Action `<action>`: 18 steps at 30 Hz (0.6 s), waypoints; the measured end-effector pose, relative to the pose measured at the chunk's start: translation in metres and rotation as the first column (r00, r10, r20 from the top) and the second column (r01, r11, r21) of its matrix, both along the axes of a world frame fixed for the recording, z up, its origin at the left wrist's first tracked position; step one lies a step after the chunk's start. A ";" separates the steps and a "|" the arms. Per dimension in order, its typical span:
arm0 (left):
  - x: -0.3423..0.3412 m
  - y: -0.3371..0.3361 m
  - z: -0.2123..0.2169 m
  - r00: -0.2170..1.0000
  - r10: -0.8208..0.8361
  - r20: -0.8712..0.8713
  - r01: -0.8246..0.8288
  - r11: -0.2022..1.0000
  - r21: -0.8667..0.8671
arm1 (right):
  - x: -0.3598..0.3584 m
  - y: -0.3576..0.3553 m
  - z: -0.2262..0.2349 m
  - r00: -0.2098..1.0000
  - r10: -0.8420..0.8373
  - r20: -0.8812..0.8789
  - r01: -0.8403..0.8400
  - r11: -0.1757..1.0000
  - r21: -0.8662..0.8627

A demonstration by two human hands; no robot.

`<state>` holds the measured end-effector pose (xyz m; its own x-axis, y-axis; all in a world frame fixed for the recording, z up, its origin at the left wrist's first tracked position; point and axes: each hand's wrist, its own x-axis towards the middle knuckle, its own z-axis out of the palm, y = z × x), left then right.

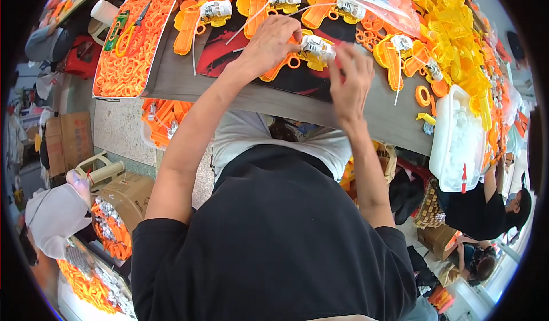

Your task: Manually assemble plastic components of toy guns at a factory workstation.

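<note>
We note an orange toy pistol half-shell [297, 55] with a white-and-grey mechanism seated in it, lying on a dark red-and-black mat [297, 80] near the table's front edge. The left hand [269, 43] presses down on its left part, fingers curled together over the orange plastic. The right hand [349, 83] is at its right end, thumb and forefinger pinched at the mechanism; whether they actually clamp a small part we cannot tell.

Behind it we count a row of similar shells [203, 18], each with a white mechanism and a thin white tube trailing. Left of the mat sits a tray [163, 35] of small orange rings, with scissors [134, 26] lying on top. To the right, heaps of yellow and orange mouldings [452, 29], and a white tub [452, 149] of white pieces at the table's edge. A crate of orange parts [160, 121] stands under the table.
</note>
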<state>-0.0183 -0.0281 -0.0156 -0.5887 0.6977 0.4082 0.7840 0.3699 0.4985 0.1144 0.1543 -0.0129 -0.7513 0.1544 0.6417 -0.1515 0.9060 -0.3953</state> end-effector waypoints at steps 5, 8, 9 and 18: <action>0.023 0.017 0.008 0.976 0.172 -0.137 -0.162 0.984 0.078 | -0.021 0.021 -0.016 0.976 0.180 0.119 -0.181 0.984 -0.008; 0.030 0.022 -0.008 0.955 0.278 -0.105 -0.268 0.959 0.095 | -0.020 0.011 -0.021 0.973 0.163 0.162 -0.163 0.987 -0.010; 0.035 0.025 -0.009 0.949 0.299 -0.096 -0.283 0.946 0.157 | -0.020 0.011 -0.022 0.977 0.146 0.158 -0.150 0.989 0.015; 0.074 0.019 -0.016 0.924 0.254 -0.286 -0.257 0.966 0.028 | -0.022 0.001 -0.025 0.986 0.101 0.130 -0.094 0.994 -0.053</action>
